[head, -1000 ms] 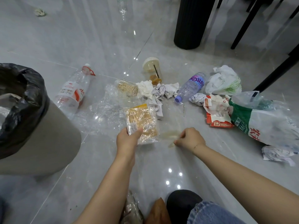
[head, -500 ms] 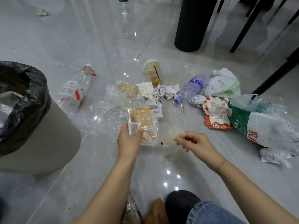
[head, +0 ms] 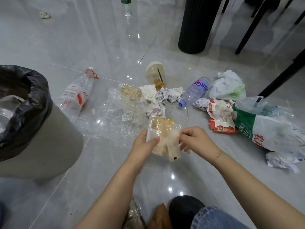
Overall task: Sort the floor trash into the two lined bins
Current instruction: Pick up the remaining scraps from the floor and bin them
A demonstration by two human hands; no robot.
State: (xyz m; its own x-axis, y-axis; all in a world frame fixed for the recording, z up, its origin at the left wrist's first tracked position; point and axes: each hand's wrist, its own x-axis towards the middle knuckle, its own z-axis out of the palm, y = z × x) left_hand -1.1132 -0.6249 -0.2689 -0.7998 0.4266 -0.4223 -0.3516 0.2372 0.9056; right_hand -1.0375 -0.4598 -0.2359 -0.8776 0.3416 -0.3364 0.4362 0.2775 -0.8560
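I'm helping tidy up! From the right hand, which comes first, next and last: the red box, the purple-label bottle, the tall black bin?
From the right hand:
1. Red box, just to its right on the floor.
2. Purple-label bottle, farther up, lying on its side.
3. Tall black bin, far back, standing upright.

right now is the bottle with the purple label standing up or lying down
Lying down. The purple-label bottle rests on its side on the floor, its blue cap pointing toward the person, between crumpled paper and a white bag.

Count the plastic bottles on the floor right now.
3: a crushed red-label bottle beside the bin, a purple-label bottle mid-pile, and a green-label bottle at the top edge. The bags may hide more.
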